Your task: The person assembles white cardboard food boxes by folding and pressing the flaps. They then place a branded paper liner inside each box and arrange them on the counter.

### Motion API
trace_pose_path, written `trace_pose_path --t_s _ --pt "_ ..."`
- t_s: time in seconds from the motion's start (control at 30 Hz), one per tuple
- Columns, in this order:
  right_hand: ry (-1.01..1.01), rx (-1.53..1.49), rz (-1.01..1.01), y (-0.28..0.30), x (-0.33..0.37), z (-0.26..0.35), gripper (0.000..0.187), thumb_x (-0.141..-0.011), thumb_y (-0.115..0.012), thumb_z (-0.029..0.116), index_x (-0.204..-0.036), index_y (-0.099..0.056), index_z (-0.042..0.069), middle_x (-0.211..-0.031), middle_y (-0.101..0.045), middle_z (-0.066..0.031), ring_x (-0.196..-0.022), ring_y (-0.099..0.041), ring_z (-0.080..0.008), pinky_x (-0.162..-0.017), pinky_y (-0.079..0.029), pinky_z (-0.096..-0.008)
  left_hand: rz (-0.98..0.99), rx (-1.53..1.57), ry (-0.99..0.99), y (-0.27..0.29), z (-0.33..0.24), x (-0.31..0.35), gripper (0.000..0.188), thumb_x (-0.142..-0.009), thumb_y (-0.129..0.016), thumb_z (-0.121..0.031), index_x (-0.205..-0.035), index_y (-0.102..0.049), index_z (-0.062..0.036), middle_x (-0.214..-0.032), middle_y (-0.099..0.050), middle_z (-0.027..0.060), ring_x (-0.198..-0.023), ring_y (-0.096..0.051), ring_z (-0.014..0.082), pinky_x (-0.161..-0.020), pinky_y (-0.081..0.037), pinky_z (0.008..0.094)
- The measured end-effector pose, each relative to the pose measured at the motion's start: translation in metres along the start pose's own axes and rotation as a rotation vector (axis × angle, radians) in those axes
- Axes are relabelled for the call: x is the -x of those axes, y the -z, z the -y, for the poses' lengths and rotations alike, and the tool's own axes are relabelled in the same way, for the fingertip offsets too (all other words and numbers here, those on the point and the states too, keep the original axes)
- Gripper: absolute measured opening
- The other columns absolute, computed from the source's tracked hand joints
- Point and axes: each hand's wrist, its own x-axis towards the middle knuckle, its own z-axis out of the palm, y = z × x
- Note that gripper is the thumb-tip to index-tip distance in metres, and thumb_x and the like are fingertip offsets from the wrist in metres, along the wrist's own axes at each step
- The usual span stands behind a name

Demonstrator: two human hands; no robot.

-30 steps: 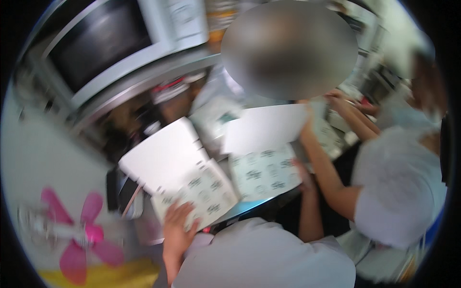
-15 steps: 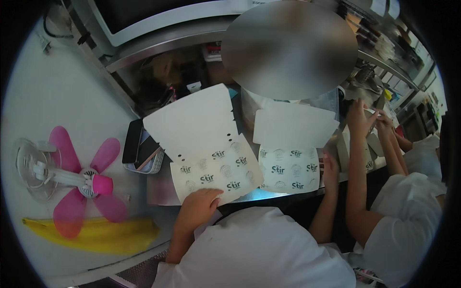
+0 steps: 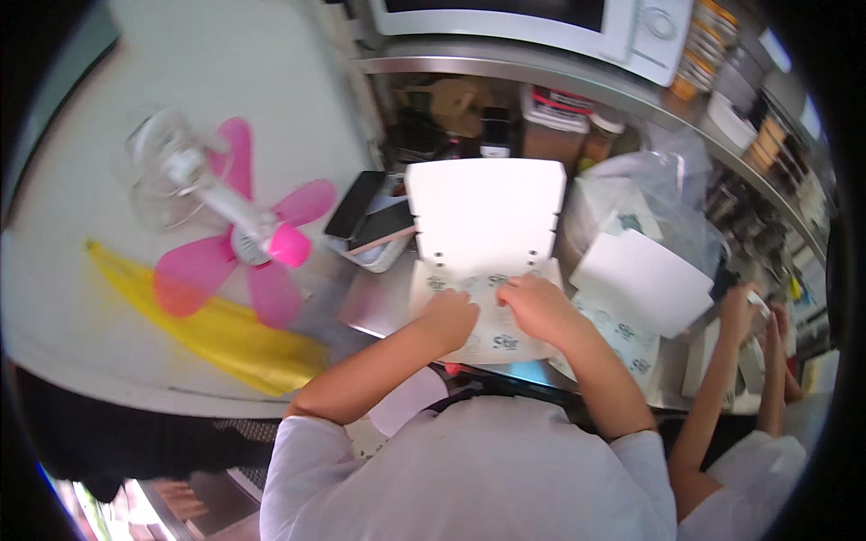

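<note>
A white cardboard box blank [image 3: 487,212] lies before me, its plain flap pointing away and its near panel [image 3: 499,350] printed with dark green marks. My left hand [image 3: 449,317] is closed, knuckles up, over the left part of this panel. Over its right part my right hand [image 3: 534,305] is closed with bent fingers. Both hands touch the printed panel near the slotted fold; what their fingertips grip, if anything, is hidden. To the right, a second, similar blank [image 3: 645,281] lies tilted, partly behind my right forearm.
On the left are a pink-bladed fan [image 3: 244,243] and a yellow flat thing [image 3: 216,338]. A small basket [image 3: 383,259] holds dark phone-like things. A microwave [image 3: 631,45] stands on the shelf above. Clear plastic bags [image 3: 677,185] lie at the back right, and a co-worker's hands [image 3: 753,316] work nearby.
My left hand has moved up onto the printed panel. My right hand has left the second blank and come over to the first, which now lies straighter. The view has shifted.
</note>
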Motion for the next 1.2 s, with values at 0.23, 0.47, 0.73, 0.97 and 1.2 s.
trace_pose_path --t_s 0.23,0.47,0.73,0.97,1.2 --pt "0.080 0.563 0.806 -0.022 -0.046 -0.028 0.040 -0.067 -0.074 0.025 -0.100 -0.067 0.006 -0.118 -0.057 -0.0166 -0.114 -0.050 -0.0308 -0.096 -0.041 -0.0413 0.091 -0.094 -0.025 -0.028 0.029 -0.040 0.059 -0.043 -0.085 -0.047 -0.085 -0.069 -0.0078 -0.090 -0.063 0.0108 -0.095 -0.056 0.0279 -0.085 -0.046 0.0385" --pt "0.169 0.658 0.748 -0.024 -0.051 -0.032 0.083 -0.054 -0.081 0.045 -0.121 -0.052 0.006 -0.125 -0.050 -0.0162 -0.117 -0.046 -0.0312 -0.098 -0.040 -0.0379 0.070 -0.162 0.054 -0.028 0.024 -0.038 0.097 -0.037 -0.087 -0.045 -0.114 -0.054 0.0055 -0.119 -0.048 0.0211 -0.111 -0.044 0.0340 -0.095 -0.037 0.0374" --pt "0.165 0.649 0.764 -0.022 -0.050 -0.029 0.084 -0.054 -0.082 0.044 -0.121 -0.051 0.004 -0.123 -0.050 -0.0188 -0.117 -0.047 -0.0318 -0.097 -0.041 -0.0389 0.106 -0.240 0.059 -0.037 0.019 -0.039 0.091 -0.033 -0.089 -0.041 -0.105 -0.061 0.0071 -0.121 -0.045 0.0205 -0.110 -0.043 0.0327 -0.094 -0.038 0.0363" --pt "0.203 0.689 0.917 -0.005 -0.055 -0.014 0.090 -0.056 -0.075 0.059 -0.123 -0.051 0.004 -0.123 -0.052 -0.0175 -0.119 -0.046 -0.0313 -0.100 -0.036 -0.0381 0.255 -0.182 0.052 -0.026 0.017 -0.048 0.088 -0.035 -0.090 -0.038 -0.108 -0.062 0.0024 -0.121 -0.046 0.0188 -0.112 -0.044 0.0310 -0.093 -0.041 0.0357" --pt "0.131 0.707 0.971 -0.005 -0.051 -0.002 0.091 -0.054 -0.073 0.063 -0.123 -0.053 0.006 -0.127 -0.051 -0.0139 -0.120 -0.045 -0.0292 -0.101 -0.035 -0.0390 0.204 -0.231 0.103 -0.031 0.011 -0.056 0.085 -0.037 -0.090 -0.032 -0.110 -0.062 0.0002 -0.120 -0.047 0.0199 -0.110 -0.048 0.0320 -0.084 -0.046 0.0419"
